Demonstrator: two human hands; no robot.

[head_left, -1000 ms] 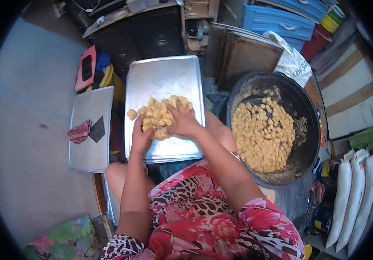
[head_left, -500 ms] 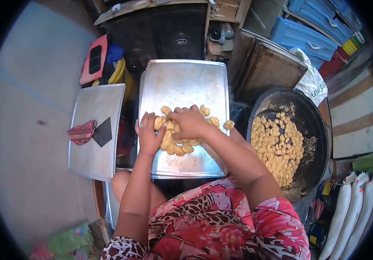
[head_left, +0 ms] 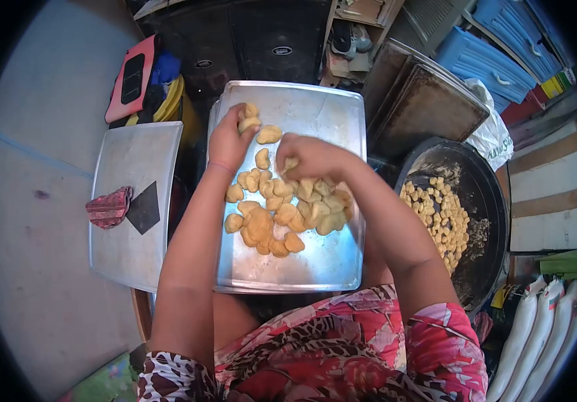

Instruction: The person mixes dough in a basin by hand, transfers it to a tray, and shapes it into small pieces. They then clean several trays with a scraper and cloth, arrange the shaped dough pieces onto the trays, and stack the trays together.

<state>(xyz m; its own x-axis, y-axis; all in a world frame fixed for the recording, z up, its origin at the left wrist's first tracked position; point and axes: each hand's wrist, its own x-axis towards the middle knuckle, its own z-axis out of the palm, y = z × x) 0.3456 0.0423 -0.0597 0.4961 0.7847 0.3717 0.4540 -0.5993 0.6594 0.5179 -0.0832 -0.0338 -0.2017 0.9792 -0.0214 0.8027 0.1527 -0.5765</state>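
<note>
A metal baking tray (head_left: 315, 271) lies in front of me with a loose pile of yellow dough pieces (head_left: 258, 224) over its middle. At the tray's far left corner, my left hand (head_left: 228, 139) is closed round a couple of dough pieces (head_left: 249, 124), thumb against the lower one. Another dough piece (head_left: 269, 135) lies just right of that thumb. Above the pile, my right hand (head_left: 315, 159) is curled with its fingers down, pinching a dough piece (head_left: 290, 164). Its fingertips are partly hidden and slightly blurred.
To the right stands a large black basin (head_left: 496, 201) with many more dough pieces (head_left: 446, 224). A second tray (head_left: 117, 251) at the left carries a crumpled red cloth (head_left: 109, 207) and a dark flat piece (head_left: 144, 208). Brown trays (head_left: 429, 110) lean behind the basin.
My left hand has moved from the pile to the tray's far left corner with dough pieces. My right hand has shifted slightly right and nearer me. The pile has spread out across the tray.
</note>
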